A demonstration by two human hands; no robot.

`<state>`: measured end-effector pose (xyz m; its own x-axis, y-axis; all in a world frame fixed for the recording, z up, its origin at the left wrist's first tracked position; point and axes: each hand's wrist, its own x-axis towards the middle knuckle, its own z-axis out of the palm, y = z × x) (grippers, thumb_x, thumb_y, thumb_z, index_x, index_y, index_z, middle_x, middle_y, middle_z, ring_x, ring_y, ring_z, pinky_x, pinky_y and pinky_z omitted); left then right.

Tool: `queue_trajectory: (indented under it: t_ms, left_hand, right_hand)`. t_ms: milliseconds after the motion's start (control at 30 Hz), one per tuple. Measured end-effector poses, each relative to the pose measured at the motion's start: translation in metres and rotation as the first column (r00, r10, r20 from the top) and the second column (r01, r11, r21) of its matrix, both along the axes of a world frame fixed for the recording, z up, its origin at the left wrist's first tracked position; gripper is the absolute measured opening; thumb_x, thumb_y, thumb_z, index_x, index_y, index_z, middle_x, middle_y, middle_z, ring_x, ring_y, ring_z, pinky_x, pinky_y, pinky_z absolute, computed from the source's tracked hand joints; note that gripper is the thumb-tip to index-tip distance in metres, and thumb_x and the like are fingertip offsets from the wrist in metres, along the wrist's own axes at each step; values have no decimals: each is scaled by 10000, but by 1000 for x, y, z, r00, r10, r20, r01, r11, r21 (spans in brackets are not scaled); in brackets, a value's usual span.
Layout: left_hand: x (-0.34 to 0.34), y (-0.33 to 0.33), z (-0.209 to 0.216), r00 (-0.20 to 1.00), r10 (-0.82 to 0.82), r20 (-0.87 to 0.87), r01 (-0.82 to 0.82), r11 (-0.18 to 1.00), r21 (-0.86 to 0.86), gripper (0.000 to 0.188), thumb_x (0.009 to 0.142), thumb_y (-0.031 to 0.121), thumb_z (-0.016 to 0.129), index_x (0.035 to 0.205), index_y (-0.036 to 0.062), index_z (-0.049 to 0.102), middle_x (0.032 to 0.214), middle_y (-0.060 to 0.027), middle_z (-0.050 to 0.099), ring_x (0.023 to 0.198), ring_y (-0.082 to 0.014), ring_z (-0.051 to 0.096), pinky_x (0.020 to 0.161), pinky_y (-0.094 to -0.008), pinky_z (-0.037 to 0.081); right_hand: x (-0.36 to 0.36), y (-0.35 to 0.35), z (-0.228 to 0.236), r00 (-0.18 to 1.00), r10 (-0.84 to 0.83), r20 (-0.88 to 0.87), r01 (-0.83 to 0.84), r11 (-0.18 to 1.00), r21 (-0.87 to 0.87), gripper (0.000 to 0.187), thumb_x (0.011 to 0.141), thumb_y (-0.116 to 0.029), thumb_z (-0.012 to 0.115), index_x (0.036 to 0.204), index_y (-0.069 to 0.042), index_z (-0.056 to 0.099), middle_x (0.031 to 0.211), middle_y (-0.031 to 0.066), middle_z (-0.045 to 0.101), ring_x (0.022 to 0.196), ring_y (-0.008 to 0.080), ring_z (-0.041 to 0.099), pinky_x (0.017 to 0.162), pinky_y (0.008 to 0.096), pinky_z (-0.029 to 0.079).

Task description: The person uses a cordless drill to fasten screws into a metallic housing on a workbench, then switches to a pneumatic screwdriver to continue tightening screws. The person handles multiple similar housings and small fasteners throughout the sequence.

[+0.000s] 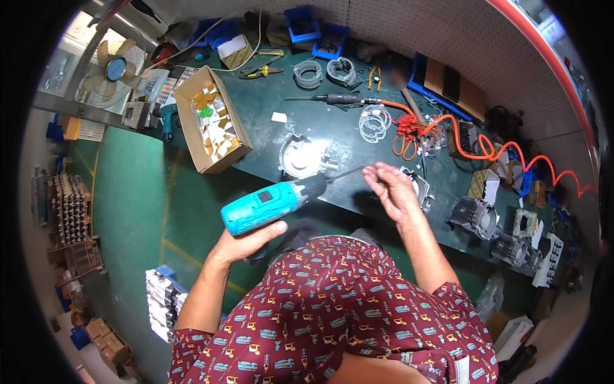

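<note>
I have the left hand (251,244) around the teal, black-nosed cordless drill (259,208) before the dark-green bench (256,105), the right hand (394,191) at its thin metal bit (345,174), pinch unclear; the bit meets no workpiece, and what's finished I can't tell

The cordless drill (261,208) has a smooth plastic body and a slim metal bit (345,174). Beyond it, a round housing (299,155) looks like pale bare metal on a smooth, glare-catching tabletop (261,131). Far left, the carton (192,137) is matt cardboard; right, the finned housing (472,214) is dull, ridged metal. Near, the shirt (345,301) is matt printed cloth.
</note>
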<state>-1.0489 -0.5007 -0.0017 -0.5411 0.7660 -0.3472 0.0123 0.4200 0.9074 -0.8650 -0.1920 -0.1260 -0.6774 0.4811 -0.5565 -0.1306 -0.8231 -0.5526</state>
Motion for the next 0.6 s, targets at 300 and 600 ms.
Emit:
queue_trajectory:
  t_ms: [300,600]
  left_hand:
    - [-83,-57,-10,970,-5,241,2,1000,11,403,920,201,817,1270,56,681,1125,-44,729,991,-145,676,885,-337,575]
    - [-99,-61,-4,921,45,386,-67,997,45,381,915,188,815,1228,27,666,1044,-70,715,851,-146,673,762,-314,581]
  right_hand:
    - [-67,-72,21,993,13,118,-32,986,164,260,1021,-13,601,1271,53,572,1077,187,701,983,285,742,836,336,650]
    - [-82,-74,20,981,192,33,-195,962,192,309,1017,-54,632,1293,83,615,1061,168,716,944,220,731,840,323,646]
